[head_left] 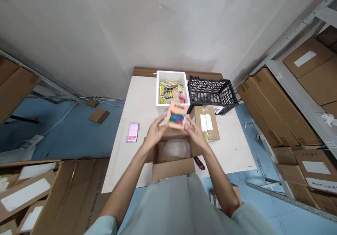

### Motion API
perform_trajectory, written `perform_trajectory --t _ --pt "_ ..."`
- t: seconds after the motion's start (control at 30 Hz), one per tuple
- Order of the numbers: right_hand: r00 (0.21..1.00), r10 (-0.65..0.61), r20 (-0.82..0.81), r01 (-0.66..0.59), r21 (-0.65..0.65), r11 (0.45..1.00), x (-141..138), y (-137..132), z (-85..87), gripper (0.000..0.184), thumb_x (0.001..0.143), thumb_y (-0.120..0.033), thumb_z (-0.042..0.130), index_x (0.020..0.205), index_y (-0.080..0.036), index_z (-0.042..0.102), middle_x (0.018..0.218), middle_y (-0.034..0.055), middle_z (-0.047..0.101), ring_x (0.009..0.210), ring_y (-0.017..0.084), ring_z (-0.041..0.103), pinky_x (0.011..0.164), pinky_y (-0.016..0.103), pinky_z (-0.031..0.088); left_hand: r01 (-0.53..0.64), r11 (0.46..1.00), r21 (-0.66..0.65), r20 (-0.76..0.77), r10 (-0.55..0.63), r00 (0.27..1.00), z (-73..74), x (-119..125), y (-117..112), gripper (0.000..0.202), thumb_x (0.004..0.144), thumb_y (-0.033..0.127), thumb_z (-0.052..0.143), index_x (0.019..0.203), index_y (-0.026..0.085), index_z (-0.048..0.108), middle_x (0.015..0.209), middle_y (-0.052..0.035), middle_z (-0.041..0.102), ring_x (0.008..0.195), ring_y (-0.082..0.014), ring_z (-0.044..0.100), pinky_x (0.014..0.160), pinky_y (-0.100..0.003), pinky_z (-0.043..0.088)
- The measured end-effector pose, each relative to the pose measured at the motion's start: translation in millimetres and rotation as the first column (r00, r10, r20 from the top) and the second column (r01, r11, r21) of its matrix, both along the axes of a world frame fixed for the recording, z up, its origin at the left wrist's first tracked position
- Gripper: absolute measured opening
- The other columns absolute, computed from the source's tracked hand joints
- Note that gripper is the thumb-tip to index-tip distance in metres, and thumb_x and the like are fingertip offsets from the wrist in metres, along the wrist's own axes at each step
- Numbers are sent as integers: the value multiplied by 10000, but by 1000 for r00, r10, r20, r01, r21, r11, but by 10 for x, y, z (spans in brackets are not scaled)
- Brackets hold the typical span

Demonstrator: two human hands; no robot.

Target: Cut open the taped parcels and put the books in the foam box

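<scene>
Both my hands hold a small colourful packet, orange-pink with a bright blue and green print, above an open cardboard box. My left hand grips its left edge and my right hand its right edge, fingers closed on it. Inside the box lies pale wrapping material. The box stands on a table covered with white paper.
Behind the packet a white bin holds several colourful packets; a black mesh crate stands to its right. A sealed brown parcel, a pink item and a red-black cutter lie on the table. Shelves with cartons flank both sides.
</scene>
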State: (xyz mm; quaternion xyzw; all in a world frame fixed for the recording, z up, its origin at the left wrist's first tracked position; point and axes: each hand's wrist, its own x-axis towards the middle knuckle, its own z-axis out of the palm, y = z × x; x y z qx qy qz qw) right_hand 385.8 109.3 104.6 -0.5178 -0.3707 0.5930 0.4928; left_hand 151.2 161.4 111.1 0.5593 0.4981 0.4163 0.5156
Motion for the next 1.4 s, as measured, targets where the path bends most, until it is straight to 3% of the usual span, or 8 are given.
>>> perform_trajectory --t 0.13,0.23,0.4,0.5,0.67,0.83,1.1,1.4 --pt "987 -79 137 41 262 964 118 323 552 751 995 -680 801 1617 -284 657 1607 138 727 1454 313 729 1310 566 547 -124 909 398 10 131 991 772 -77 393 650 1037 623 760 1590 297 652 1837 -123 440 1725 -341 414 1395 -546 401" --pt "942 -161 294 63 317 946 290 171 475 604 1016 -668 778 1458 -257 774 1558 145 758 1478 317 703 1316 539 533 -167 888 427 -21 195 981 831 -280 256 559 1070 606 726 1550 323 680 1821 -95 467 1721 -330 420 1402 -551 385" --pt "782 -360 508 301 198 933 744 -650 -467 603 980 -713 715 1281 -200 818 1380 200 825 1315 345 767 1152 553 627 -359 931 60 -159 364 918 -199 -792 -444 633 1018 652 736 1502 245 700 1676 -187 623 1619 -378 548 1385 -586 405" --pt "719 -318 618 376 39 926 912 -1239 -1024 693 907 -808 682 1185 -186 811 1221 215 857 1139 354 806 1041 577 660 -509 826 -241 -248 455 855 -895 -1037 -980 690 1035 698 631 1506 195 675 1663 -234 626 1603 -403 564 1358 -596 435" --pt "889 -240 391 357 -262 896 841 -1680 -1361 776 729 -883 769 1089 -196 783 1006 141 871 978 318 847 988 526 684 -410 753 -515 -200 360 911 -1269 -1052 -1516 712 1042 729 518 1481 195 687 1447 -231 764 1394 -351 727 1162 -544 612" --pt "951 -186 246 262 -327 908 616 -1451 -1327 756 738 -774 866 1221 -196 794 1149 105 880 1077 239 840 1026 411 669 -74 916 -393 -126 26 992 -1034 -771 -1453 548 1101 594 680 1465 186 708 1383 -160 767 1304 -310 725 1090 -491 635" --pt "897 -35 440 146 -221 964 99 -1357 -1097 804 811 -666 911 1436 -170 818 1335 133 853 1138 302 832 1151 513 633 -17 918 -396 -156 -49 986 -830 -808 -1393 632 1030 586 780 1498 168 708 1479 -158 761 1342 -355 734 1158 -535 621" --pt "863 -353 362 373 15 928 6 -1931 40 691 966 -600 886 1572 -292 761 1569 51 766 1372 310 776 1196 461 654 22 984 -179 -221 -62 973 468 -816 -1347 707 1019 687 784 1602 296 701 1663 -98 685 1495 -355 692 1212 -479 619"
